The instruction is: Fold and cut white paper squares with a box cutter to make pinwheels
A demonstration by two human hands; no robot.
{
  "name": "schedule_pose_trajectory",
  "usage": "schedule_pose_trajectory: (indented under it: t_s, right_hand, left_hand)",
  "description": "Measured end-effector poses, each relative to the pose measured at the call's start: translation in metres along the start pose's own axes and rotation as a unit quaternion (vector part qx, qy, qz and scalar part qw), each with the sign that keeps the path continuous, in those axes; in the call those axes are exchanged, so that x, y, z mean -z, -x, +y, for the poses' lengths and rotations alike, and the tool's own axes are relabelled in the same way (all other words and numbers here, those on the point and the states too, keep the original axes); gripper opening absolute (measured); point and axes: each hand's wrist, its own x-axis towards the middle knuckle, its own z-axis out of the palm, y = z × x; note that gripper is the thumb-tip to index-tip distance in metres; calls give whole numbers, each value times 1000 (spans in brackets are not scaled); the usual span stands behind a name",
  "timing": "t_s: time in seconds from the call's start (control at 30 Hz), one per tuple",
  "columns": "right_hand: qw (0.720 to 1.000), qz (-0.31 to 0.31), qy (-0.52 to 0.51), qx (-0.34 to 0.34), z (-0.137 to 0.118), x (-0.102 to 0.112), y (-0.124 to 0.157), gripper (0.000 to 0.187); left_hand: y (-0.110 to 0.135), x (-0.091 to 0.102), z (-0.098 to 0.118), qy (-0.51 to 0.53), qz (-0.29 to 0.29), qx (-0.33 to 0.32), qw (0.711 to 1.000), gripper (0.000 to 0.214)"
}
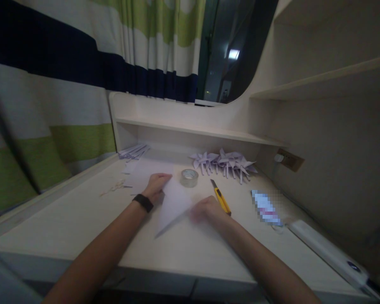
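A white sheet of paper (175, 206), apparently folded to a point at its lower end, lies at a slant on the desk between my hands. My left hand (157, 185), with a black band on the wrist, is closed on its upper left edge. At the right corner of the paper, my right hand (207, 209) is curled closed against the edge, its fingertips smeared by motion. Just beyond the paper stands a roll of clear tape (189, 178). A yellow utility knife (221, 197) lies beside my right hand, its blade end pointing away from me.
Several white paper pinwheels (223, 161) are bunched at the back right. Paper strips or sticks (133, 152) lie at the back left, near flat white paper (142, 169). A phone with a blurred screen (266, 207) and a long white bar (326, 249) rest on the right.
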Motion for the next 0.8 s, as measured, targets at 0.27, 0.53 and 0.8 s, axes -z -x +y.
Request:
schedule_pose_trajectory:
  t_s: [0.27, 0.53, 0.8]
  right_hand:
    - [983, 97, 51, 146, 0, -4, -3, 23]
    - [912, 116, 158, 359, -14, -14, 14, 13]
    - [910, 99, 162, 369, -12, -11, 16, 11]
  left_hand:
    - [2, 11, 10, -25, -22, 14, 999, 19]
    - [15, -16, -6, -104, -100, 33, 989, 17]
    - [12, -15, -18, -177, -145, 29, 973, 24]
